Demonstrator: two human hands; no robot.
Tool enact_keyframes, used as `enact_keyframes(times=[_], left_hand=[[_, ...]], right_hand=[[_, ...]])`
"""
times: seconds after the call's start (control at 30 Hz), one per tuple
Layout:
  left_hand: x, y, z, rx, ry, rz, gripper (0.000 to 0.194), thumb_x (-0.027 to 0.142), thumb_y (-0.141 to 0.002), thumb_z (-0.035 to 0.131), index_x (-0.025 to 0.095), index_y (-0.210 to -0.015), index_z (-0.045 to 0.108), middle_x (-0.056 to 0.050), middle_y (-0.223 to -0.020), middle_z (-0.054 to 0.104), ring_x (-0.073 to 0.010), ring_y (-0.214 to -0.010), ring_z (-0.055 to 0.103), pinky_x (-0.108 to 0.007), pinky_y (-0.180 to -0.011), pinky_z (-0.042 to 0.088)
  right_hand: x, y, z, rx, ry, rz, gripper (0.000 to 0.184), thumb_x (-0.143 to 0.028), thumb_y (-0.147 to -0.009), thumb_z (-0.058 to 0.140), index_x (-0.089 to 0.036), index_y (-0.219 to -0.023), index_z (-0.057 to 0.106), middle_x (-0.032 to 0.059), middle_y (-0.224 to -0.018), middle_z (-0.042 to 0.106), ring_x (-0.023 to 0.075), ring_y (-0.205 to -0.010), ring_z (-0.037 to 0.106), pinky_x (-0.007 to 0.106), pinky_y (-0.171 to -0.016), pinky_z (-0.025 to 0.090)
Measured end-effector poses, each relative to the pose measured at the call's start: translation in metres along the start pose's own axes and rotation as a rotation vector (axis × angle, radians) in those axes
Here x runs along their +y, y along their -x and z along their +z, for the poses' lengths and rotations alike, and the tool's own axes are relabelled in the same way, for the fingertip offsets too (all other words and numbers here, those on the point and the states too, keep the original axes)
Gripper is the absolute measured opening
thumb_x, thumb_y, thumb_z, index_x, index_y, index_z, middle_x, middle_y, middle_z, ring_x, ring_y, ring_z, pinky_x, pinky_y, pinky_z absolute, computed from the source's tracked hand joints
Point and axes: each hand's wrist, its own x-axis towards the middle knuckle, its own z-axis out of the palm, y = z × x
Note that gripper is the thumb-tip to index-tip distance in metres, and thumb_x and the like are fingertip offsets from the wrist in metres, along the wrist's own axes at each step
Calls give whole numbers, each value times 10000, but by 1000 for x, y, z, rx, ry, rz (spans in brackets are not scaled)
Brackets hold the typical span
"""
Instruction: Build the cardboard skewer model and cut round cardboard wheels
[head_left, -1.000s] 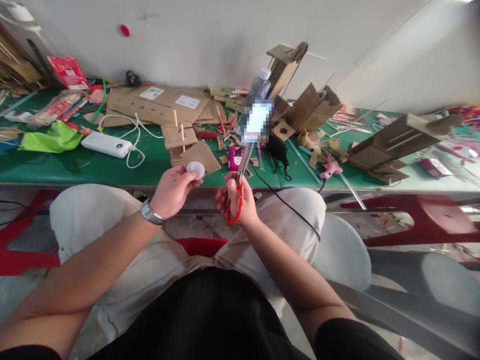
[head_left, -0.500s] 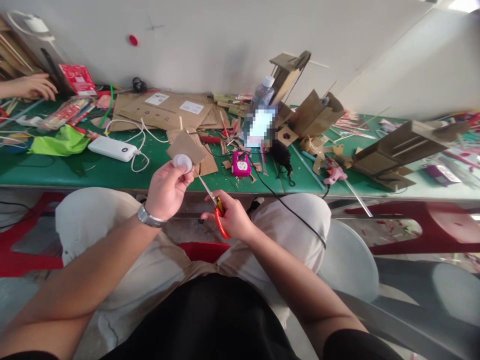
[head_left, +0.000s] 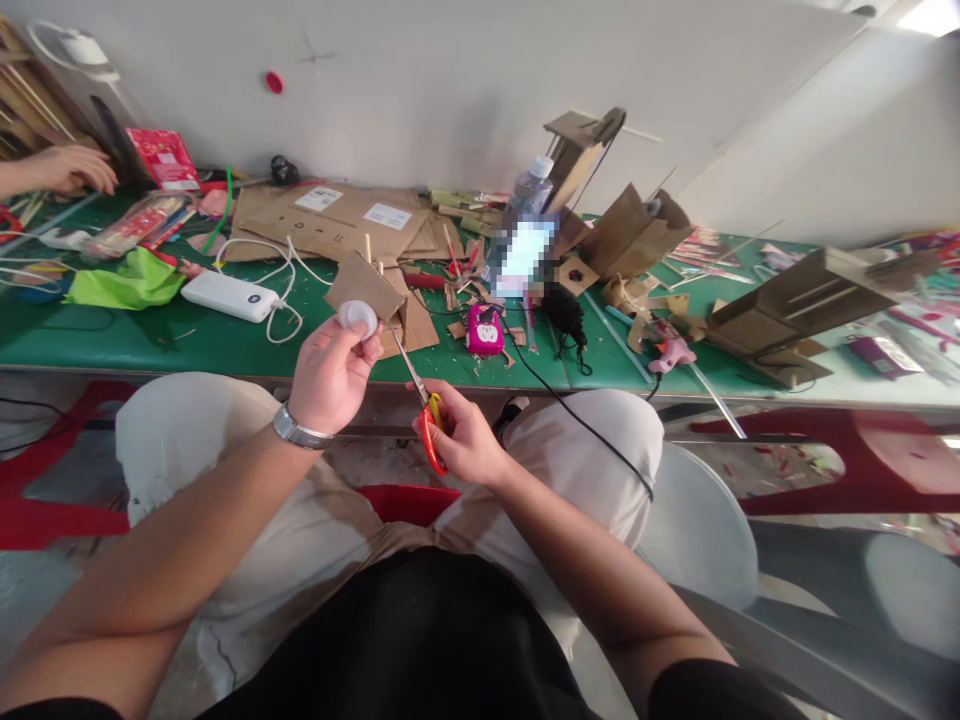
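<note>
My left hand (head_left: 330, 372), with a metal watch on the wrist, pinches a small round white cap (head_left: 357, 318) in front of my chest. My right hand (head_left: 463, 437) is closed on the red and yellow handles of a pair of scissors (head_left: 418, 395). The thin blades point up and left, and their tip reaches just below the white cap. Both hands hover over my lap, just in front of the green table's (head_left: 225, 345) near edge.
The table holds cardboard sheets (head_left: 330, 220), a white power bank (head_left: 229, 296) with cable, a pink sharpener-like object (head_left: 484, 330), a water bottle (head_left: 525, 195), a pink glue gun (head_left: 670, 352) and cardboard models (head_left: 802, 295). Another person's hand (head_left: 64, 168) rests at far left. Red stools stand below.
The scissors swung from pointing up at the table to pointing left at the cap. My left hand lifted the cap slightly and turned it toward the blades.
</note>
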Motion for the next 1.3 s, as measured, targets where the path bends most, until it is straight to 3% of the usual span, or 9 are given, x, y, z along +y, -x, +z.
enact_keyframes(times=[0.23, 0.47, 0.83, 1.07, 1.3], left_hand=[[-1, 1, -2, -22, 2, 23, 254, 283, -742, 889, 192, -835, 671, -9, -825, 651, -87, -663, 553, -223, -655, 507], [-6, 10, 6, -57, -69, 1, 277, 278, -694, 900, 188, -791, 657, 4, -765, 632, -91, -649, 549, -228, -629, 492], [-21, 14, -2, -123, -158, -46, 269, 302, -763, 904, 181, -848, 679, -1, -753, 683, -97, -634, 604, -202, -576, 465], [-23, 16, -2, -142, -187, -49, 252, 305, -773, 905, 172, -830, 699, -1, -723, 683, -95, -628, 608, -200, -589, 468], [-19, 13, -11, -200, -274, -15, 196, 321, -860, 868, 174, -881, 739, -20, -750, 699, -109, -645, 599, -214, -574, 437]], right_hand=[[-10, -1, -5, 18, 97, -46, 421, -443, -1002, 677, -210, -1350, 628, -66, -726, 490, 134, -636, 437, 278, -643, 387], [4, 1, -1, -44, -99, -51, 511, -535, -1061, 631, -228, -1467, 593, -43, -804, 496, 134, -662, 414, 271, -641, 383], [9, -2, 5, 3, -315, -38, 637, -646, -1016, 691, -205, -1465, 588, -52, -792, 448, 115, -656, 366, 257, -599, 334], [7, -3, 0, 48, -216, -45, 709, -652, -998, 703, -159, -1492, 584, -35, -822, 491, 119, -700, 399, 270, -649, 363], [-7, -5, -17, -76, -238, -20, 668, -627, -994, 712, -142, -1446, 626, -48, -786, 445, 100, -638, 337, 258, -582, 320]])
